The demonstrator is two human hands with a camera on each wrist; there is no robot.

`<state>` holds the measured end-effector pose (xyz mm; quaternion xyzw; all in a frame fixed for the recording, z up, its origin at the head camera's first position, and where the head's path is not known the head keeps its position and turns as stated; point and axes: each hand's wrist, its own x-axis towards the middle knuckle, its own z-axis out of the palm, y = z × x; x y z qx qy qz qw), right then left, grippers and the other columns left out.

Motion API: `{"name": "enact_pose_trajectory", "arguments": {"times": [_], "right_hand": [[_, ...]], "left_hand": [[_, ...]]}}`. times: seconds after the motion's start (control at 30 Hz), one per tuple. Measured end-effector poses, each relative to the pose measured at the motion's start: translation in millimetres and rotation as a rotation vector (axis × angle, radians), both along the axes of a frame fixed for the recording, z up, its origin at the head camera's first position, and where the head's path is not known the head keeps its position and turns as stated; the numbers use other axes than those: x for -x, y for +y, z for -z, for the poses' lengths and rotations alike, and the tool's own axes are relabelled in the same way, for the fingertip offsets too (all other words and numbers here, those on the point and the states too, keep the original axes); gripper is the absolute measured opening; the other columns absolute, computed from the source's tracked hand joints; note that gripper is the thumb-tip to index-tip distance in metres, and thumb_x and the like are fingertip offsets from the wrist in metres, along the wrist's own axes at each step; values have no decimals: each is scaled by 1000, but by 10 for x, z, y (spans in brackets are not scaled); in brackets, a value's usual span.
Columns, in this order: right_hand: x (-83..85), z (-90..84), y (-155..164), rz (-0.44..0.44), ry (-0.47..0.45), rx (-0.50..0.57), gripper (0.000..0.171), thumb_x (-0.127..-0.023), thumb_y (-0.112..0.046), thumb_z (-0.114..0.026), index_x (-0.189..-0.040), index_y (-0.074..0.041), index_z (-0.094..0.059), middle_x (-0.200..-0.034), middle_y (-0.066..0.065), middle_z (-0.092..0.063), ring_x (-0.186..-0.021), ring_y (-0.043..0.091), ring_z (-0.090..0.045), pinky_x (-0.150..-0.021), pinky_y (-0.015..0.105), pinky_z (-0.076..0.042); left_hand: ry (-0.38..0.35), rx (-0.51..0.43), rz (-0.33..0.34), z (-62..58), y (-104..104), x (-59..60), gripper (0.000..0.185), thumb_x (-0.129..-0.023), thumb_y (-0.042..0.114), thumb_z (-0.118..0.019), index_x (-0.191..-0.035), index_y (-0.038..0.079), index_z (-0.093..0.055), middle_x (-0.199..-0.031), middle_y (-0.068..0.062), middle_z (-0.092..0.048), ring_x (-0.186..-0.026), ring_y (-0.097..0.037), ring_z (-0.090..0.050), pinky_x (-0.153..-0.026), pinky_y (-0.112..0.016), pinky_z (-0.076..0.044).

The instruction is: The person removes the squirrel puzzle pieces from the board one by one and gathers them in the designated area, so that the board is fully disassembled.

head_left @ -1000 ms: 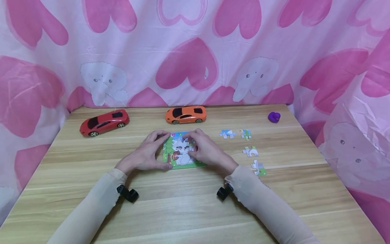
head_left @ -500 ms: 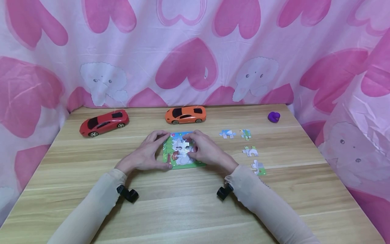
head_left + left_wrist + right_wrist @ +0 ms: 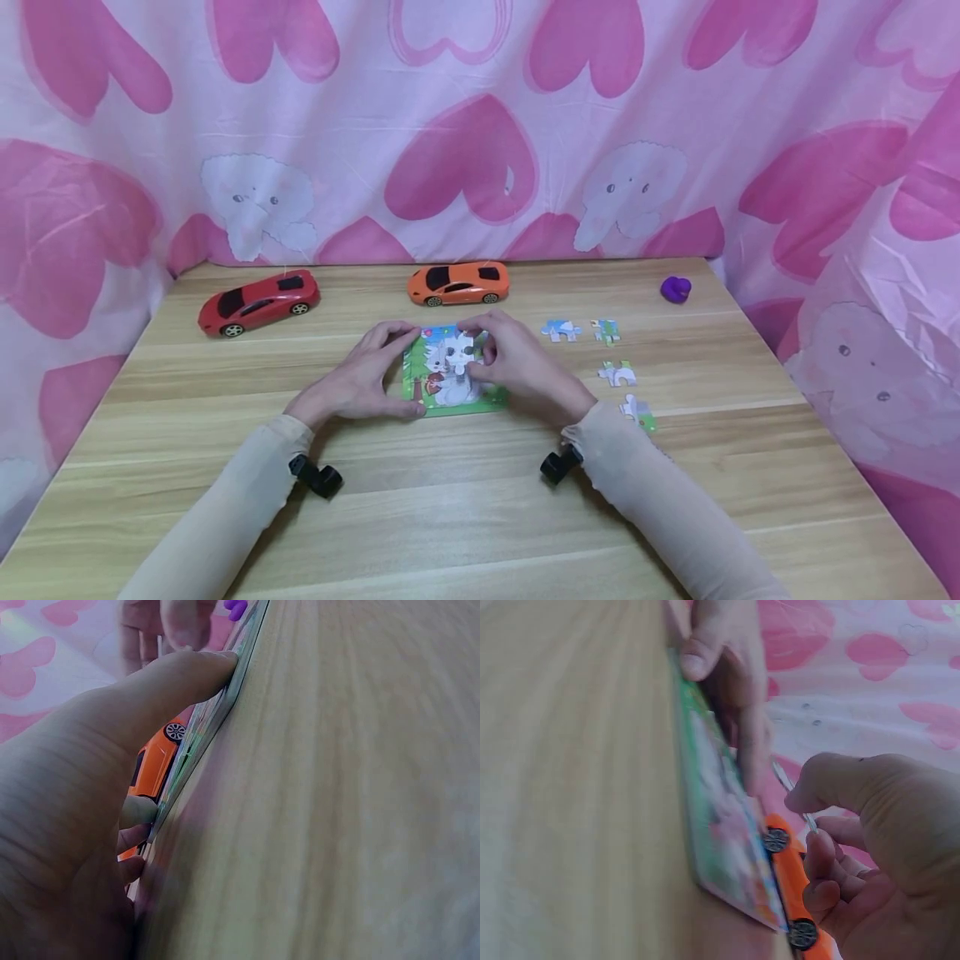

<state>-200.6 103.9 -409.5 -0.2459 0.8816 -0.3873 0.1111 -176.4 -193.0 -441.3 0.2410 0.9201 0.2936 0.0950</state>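
Observation:
A small jigsaw puzzle point(image 3: 450, 400) with a cartoon animal picture lies on the table before me. My left hand point(image 3: 360, 379) holds it at its left side, thumb at the near edge and fingers at the far left corner. In the left wrist view the thumb point(image 3: 180, 679) presses the puzzle's edge. Over the board, my right hand point(image 3: 517, 362) pinches a puzzle piece point(image 3: 460, 353) between thumb and fingers. The right wrist view shows this piece edge-on, thin and pale, raised off the puzzle.
Several loose pieces point(image 3: 617, 373) lie on the wooden table point(image 3: 450, 517) right of the puzzle. Behind it stands an orange toy car point(image 3: 458, 284), with a red toy car point(image 3: 259, 303) at the far left. A purple rubber duck point(image 3: 676, 289) sits at the far right. A pink curtain point(image 3: 337, 125) hangs behind.
My right hand has lifted the puzzle piece off the board and shifted slightly right, tilting the piece into view. My left hand has stayed in place on the puzzle.

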Motion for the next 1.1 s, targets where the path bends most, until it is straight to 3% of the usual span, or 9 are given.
{"name": "enact_pose_trajectory", "arguments": {"times": [0.23,0.53,0.63,0.83,1.1], "right_hand": [[54,-178,161,8,86,44,60,-93,-8,-87,-149,-16,-68,-123,16,-63,-82,20,-59,-67,29,-52],[95,-379,518,47,164,49,63,-92,-6,-86,-152,-16,-67,-125,7,-62,-82,20,-58,-70,30,-51],[96,-424,673,59,189,56,64,-92,-5,-85,-152,-16,-67,-123,11,-61,-81,20,-57,-71,29,-49],[77,-435,961,53,221,83,62,-94,-2,-82,-153,-14,-67,-122,12,-60,-79,19,-56,-69,23,-47],[30,-367,1279,58,205,116,64,-94,4,-81,-154,-12,-66,-107,11,-54,-77,18,-54,-65,21,-46]], "left_hand": [[6,4,2,12,9,2,132,-76,62,-95,-176,8,-29,-179,-13,-23,-165,-36,-22,-136,-65,-22],[2,0,-1,9,18,-1,132,-76,60,-95,-177,8,-29,-179,-13,-23,-165,-36,-22,-136,-65,-21],[-1,2,-1,8,19,0,132,-76,60,-95,-177,8,-29,-179,-13,-23,-165,-36,-22,-136,-65,-21],[-6,9,-4,14,10,0,131,-76,61,-95,-177,8,-29,-179,-12,-23,-165,-36,-22,-136,-66,-22],[-2,15,-7,1,11,-12,132,-76,62,-95,-177,9,-28,-179,-12,-23,-166,-36,-22,-136,-66,-22]]}}
